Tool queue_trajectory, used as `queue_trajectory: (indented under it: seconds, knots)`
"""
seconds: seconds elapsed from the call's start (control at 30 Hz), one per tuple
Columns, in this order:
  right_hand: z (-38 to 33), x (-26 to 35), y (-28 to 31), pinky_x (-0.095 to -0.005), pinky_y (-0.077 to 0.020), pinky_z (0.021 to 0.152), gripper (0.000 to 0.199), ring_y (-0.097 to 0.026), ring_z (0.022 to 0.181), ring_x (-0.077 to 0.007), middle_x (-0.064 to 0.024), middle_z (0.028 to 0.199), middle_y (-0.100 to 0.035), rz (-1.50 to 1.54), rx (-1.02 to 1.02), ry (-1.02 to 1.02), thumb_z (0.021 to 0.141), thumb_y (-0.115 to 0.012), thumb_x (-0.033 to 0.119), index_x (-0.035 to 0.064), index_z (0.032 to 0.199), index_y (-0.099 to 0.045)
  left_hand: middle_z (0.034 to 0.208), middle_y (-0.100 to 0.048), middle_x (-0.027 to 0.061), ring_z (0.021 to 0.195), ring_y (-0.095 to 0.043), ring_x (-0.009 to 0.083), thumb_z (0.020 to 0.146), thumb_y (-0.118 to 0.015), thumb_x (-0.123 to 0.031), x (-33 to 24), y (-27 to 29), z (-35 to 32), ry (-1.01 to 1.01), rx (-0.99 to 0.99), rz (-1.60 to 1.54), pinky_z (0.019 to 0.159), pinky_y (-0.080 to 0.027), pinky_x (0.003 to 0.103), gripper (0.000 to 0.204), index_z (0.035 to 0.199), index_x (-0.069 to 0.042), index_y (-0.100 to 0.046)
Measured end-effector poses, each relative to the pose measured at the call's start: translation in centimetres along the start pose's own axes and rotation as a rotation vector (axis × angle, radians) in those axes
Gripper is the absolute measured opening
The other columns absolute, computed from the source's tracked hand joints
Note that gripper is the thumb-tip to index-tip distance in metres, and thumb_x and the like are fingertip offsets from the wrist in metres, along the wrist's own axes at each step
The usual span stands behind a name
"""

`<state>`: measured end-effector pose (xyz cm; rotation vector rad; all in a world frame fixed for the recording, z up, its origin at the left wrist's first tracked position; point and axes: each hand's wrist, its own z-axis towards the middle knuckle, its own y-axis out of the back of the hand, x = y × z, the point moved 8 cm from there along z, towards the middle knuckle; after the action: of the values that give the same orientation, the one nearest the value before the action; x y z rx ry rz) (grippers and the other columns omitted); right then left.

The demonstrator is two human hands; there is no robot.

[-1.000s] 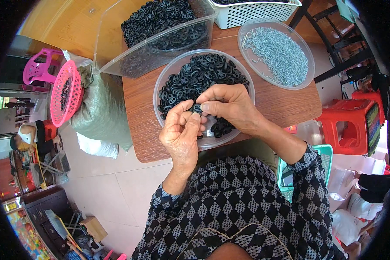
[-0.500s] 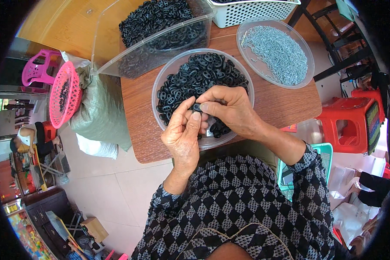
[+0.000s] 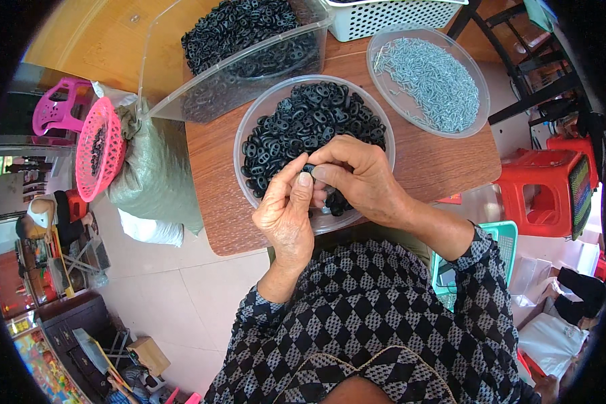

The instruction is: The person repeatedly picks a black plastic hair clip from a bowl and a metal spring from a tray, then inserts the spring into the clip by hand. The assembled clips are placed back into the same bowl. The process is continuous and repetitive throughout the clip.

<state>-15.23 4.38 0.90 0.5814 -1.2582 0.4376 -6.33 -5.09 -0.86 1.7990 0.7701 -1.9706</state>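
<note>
My left hand (image 3: 288, 219) and my right hand (image 3: 365, 178) meet above a round clear tub (image 3: 238, 158). Between their fingertips is a small black plastic piece (image 3: 308, 168), mostly covered by the thumbs and index fingers. Both hands are closed in a pinch on it. A heap of black oval pieces with two holes (image 3: 303, 121) fills the tub beneath. To the right, a second round tub (image 3: 484, 108) holds many small silvery screws (image 3: 427, 84). Whether a screw is in my fingers cannot be made out.
A large clear bin (image 3: 249, 71) of similar black pieces stands at the table's (image 3: 222, 215) back left, beside a white perforated basket (image 3: 390, 23). A pink basket (image 3: 87, 172) sits by a sack (image 3: 158, 182) at left. Red stools (image 3: 539, 192) stand at right.
My hands stay together over the tub, with only slight shifts of the fingers around the black piece. At the lower right, another person has shifted position.
</note>
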Motion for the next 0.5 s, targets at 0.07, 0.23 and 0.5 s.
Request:
queue_trajectory:
  seconds: [0.07,0.23,0.5]
  knots:
    - [-0.1,0.4,-0.2,-0.0336,-0.0425,0.067,0.009,-0.053,0.068,-0.021,-0.0063,0.067,-0.059,-0.001,0.009,-0.023,0.075,-0.062,0.006,0.0009,0.083,-0.061,0.079,-0.063,0.0053,0.063,-0.056,0.0065,0.089,-0.055,-0.005,-0.2,0.1,0.1,-0.016,-0.01,-0.016,0.056,-0.047,0.018,0.023,0.11,0.004,-0.058]
    - [-0.7,1.7,-0.3,-0.0348,-0.0422,0.065,0.02,-0.05,0.07,-0.0231,-0.0068,0.072,-0.056,-0.206,-0.05,0.208,0.071,-0.065,0.006,0.0014,0.089,-0.06,0.082,-0.062,0.0062,0.067,-0.056,0.0081,0.087,-0.057,-0.002,-0.3,0.2,0.6,0.018,-0.076,-0.091,0.058,-0.047,0.02,0.02,0.105,0.007,-0.058]
    - [-1.0,2.9,0.2,-0.034,-0.0429,0.062,0.026,-0.05,0.069,-0.0236,-0.0081,0.074,-0.055,-0.298,-0.137,0.394,0.065,-0.067,0.002,-0.001,0.089,-0.059,0.09,-0.061,0.007,0.074,-0.053,0.0071,0.086,-0.056,-0.001,-0.4,-0.1,0.5,0.08,-0.04,-0.172,0.066,-0.044,0.019,0.024,0.108,0.009,-0.057]
